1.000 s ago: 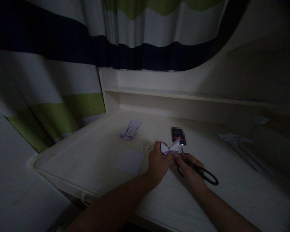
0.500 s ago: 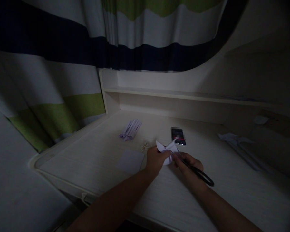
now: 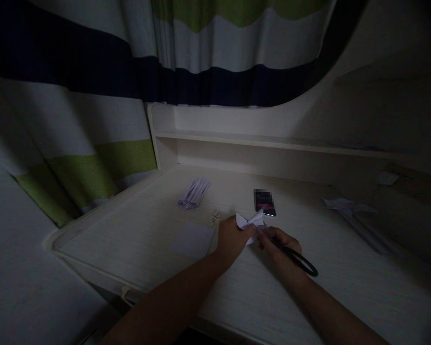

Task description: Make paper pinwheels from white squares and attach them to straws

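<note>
My left hand [image 3: 232,239] pinches a folded white paper piece [image 3: 250,221] with curved, petal-like flaps above the desk. My right hand [image 3: 280,242] is closed around a tool with black loop handles [image 3: 303,261], which looks like scissors; its tip reaches the right side of the paper, and my fingers partly hide it. Left of my left hand a flat square paper sheet [image 3: 193,238] lies on the desk. Small pale pieces [image 3: 215,218] sit just behind that hand. Beyond the paper lies a dark phone [image 3: 264,201].
A bundle of rolled paper strips [image 3: 194,192] rests at the back left of the white desk [image 3: 122,239]. More folded paper with long sticks [image 3: 359,223] lies at the right. A low shelf [image 3: 244,139] runs along the back, below striped curtains [image 3: 237,84].
The folded paper has turned and shifted slightly to the right in my left hand. My right hand and the black-handled tool have hardly moved.
</note>
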The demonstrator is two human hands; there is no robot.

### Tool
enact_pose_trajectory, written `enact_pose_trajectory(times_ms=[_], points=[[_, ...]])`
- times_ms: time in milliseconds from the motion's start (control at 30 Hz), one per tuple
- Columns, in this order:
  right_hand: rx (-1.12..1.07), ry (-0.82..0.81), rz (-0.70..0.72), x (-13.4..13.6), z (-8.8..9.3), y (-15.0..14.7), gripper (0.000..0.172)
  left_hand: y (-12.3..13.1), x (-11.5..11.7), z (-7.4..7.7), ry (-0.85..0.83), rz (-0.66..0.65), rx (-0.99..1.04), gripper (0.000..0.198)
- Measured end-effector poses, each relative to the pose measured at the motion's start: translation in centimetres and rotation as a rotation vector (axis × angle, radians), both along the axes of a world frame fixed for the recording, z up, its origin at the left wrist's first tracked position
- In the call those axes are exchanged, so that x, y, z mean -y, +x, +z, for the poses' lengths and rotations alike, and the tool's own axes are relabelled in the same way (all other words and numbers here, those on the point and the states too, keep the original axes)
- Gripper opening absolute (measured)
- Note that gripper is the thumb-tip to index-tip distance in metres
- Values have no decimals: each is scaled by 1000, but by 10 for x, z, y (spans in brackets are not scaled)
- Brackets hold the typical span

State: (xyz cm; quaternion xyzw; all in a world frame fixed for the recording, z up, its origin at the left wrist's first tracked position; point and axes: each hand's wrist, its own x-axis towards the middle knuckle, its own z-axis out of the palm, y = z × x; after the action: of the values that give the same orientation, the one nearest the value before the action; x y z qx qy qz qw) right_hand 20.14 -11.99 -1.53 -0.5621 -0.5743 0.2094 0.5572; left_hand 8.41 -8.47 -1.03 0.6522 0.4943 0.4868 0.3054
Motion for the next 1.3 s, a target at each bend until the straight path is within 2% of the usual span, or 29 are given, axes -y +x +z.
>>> enact_pose_trajectory(times_ms=[100,333,533,767,1067,1300], points=[[12,5,-37,1,-1,-1,29,-1,1,2,46,45,-88,15],[106,74,34,2,2,3,28,0,1,2,49,55,-153,14],[-223,-90,68,2,3,-3,31,1,5,4,94,93,-124,13],[-508,-115,131,-3,-7,-6,28,3,7,8,156,97,-73,9],[-449,-91,61,2,9,-8,25,1,-3,-1,-12,-60,78,18],[-472,-125,124,2,7,-9,27,0,-4,0,-6,33,-71,24]])
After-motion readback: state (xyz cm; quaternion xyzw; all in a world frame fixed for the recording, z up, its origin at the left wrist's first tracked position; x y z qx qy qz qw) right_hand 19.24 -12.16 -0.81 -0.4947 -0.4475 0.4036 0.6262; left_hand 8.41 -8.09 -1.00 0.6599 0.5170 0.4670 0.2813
